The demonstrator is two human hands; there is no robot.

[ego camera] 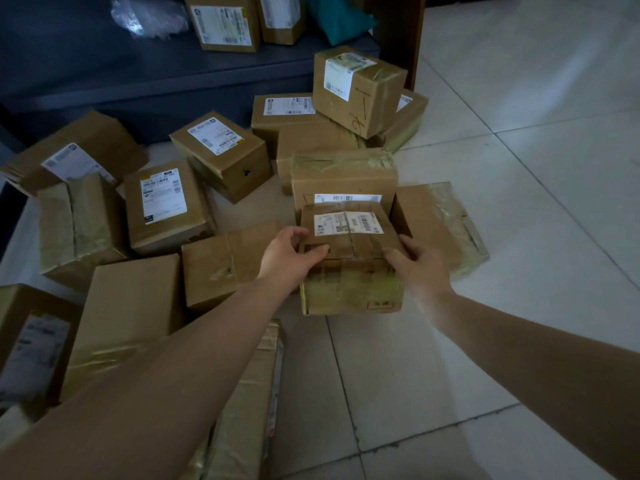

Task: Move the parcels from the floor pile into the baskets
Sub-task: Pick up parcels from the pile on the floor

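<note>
A pile of several brown cardboard parcels point(221, 154) lies on the white tiled floor. Both my hands grip one taped parcel with a white label point(349, 268) at the front of the pile. My left hand point(289, 256) clasps its left top edge, thumb on the lid. My right hand point(417, 263) holds its right top corner. Whether the parcel rests on the floor or is lifted I cannot tell. No basket is in view.
A dark low shelf point(104, 71) at the back carries more parcels point(225, 22), a bubble-wrap bag point(149, 17) and a teal bag point(337, 20). A wooden post point(403, 36) stands at its right end. Bare tiled floor point(519, 168) stretches to the right.
</note>
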